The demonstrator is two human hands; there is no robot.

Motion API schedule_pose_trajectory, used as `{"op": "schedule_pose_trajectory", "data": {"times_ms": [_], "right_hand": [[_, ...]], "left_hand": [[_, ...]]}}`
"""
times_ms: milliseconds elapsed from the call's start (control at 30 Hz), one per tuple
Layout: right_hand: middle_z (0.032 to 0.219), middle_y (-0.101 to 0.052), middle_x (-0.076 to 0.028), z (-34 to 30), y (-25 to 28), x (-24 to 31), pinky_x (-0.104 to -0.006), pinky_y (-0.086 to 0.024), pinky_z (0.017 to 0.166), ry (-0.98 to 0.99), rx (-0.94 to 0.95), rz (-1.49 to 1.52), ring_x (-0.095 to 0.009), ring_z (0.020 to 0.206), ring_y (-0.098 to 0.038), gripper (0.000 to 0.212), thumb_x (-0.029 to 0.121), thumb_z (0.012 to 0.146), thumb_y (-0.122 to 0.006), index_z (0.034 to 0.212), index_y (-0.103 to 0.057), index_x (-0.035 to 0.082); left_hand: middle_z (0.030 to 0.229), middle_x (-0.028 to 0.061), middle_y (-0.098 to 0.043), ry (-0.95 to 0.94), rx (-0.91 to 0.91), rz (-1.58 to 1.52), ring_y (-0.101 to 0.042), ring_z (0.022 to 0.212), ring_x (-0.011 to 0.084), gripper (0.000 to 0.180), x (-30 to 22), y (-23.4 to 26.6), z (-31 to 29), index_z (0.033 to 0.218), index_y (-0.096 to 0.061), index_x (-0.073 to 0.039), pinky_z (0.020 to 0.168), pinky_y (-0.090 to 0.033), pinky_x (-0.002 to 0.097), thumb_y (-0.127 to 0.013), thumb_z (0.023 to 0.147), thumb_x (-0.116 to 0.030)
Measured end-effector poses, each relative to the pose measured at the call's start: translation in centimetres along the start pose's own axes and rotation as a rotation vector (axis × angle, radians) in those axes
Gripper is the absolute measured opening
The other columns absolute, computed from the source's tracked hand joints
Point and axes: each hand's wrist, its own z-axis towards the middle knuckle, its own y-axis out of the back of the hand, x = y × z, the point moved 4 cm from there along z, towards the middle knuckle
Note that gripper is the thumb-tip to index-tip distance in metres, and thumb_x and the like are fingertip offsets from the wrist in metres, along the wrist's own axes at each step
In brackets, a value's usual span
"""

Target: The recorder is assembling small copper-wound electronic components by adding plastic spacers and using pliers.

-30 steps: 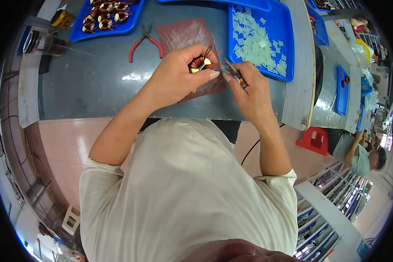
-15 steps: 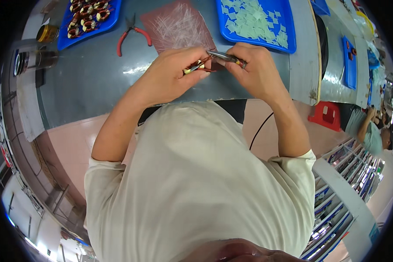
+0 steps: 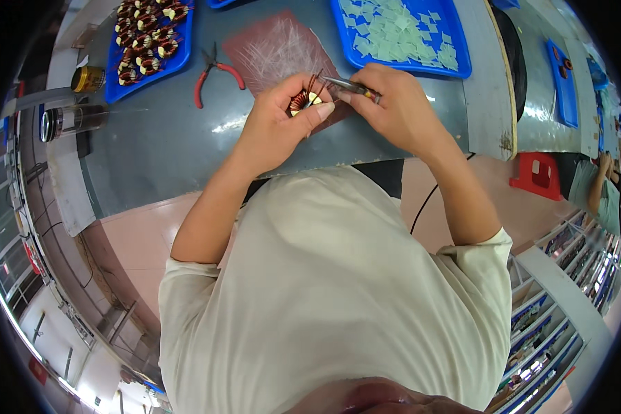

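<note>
Between the thumb and fingers of my left hand (image 3: 274, 119) is a toroidal coil (image 3: 298, 103), a ring wound with copper-red wire and with pale yellow parts. Its wire ends stick up beyond the fingers. My right hand (image 3: 395, 103) is closed around a pair of pliers (image 3: 352, 85), whose metal jaws point left toward those wire ends. Whether the jaws touch a wire is too small to tell. Under and beyond the hands lies a reddish sheet (image 3: 255, 43) with many thin, clear strips (image 3: 286, 52) on it.
Red-handled cutters (image 3: 214, 65) lie left of the sheet. A blue tray (image 3: 184, 58) of similar coils stands at the far left, near two jars (image 3: 87, 79). Another blue tray (image 3: 466, 48) holds pale green squares. A red stool (image 3: 537, 174) and a person (image 3: 604, 190) are at the right.
The coil has turned in my left hand, so its winding faces up and its wire ends point away from me. The pliers have drawn slightly back from the coil. The whole view has shifted a little.
</note>
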Motion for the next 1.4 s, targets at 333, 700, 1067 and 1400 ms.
{"op": "schedule_pose_trajectory", "data": {"times_ms": [333, 700, 1067, 1400], "right_hand": [[0.089, -0.064, -0.011, -1.3, 0.3, 1.2, -0.0425, -0.049, 0.076, 0.219, -0.233, -0.079, -0.032, 0.086, -0.061, 0.022, 0.008, 0.081, -0.076, 0.102, -0.072, 0.003], [0.083, -0.069, -0.014, -1.6, 0.2, 0.7, -0.0427, -0.051, 0.065, 0.095, -0.105, 0.087, -0.036, 0.071, -0.065, 0.015, 0.013, 0.083, -0.072, 0.092, -0.073, 0.001], [0.085, -0.069, -0.017, -2.7, 0.0, -0.4, -0.0424, -0.051, 0.067, 0.055, -0.103, 0.128, -0.036, 0.074, -0.065, 0.018, 0.014, 0.084, -0.072, 0.093, -0.074, -0.001], [0.084, -0.068, -0.017, -1.3, -0.5, 0.4, -0.0405, -0.048, 0.066, -0.036, 0.015, 0.197, -0.033, 0.072, -0.062, 0.025, 0.023, 0.089, -0.072, 0.096, -0.074, -0.001]], "left_hand": [[0.077, -0.0049, -0.058, 0.013, -0.065, -0.188, -0.049, 0.063, 0.0016, 0.016, -0.7, 0.5, 0.0, 0.105, -0.064, -0.003, 0.055, -0.039, 0.0202, -0.072, 0.096, -0.014], [0.082, -0.0032, -0.061, -0.08, 0.007, 0.153, -0.055, 0.076, 0.0065, 0.017, -0.7, -0.9, -0.5, 0.104, -0.064, -0.002, 0.067, -0.045, 0.0236, -0.072, 0.095, -0.013], [0.088, -0.0007, -0.063, -0.079, 0.016, -0.047, -0.053, 0.07, 0.0041, 0.019, 0.4, -1.4, -0.6, 0.108, -0.062, -0.002, 0.062, -0.043, 0.0205, -0.071, 0.097, -0.014], [0.079, -0.0034, -0.061, -0.007, -0.083, -0.1, -0.05, 0.067, 0.0026, 0.011, -0.2, -1.1, -0.3, 0.101, -0.064, -0.004, 0.06, -0.041, 0.0209, -0.068, 0.099, -0.015]]}}
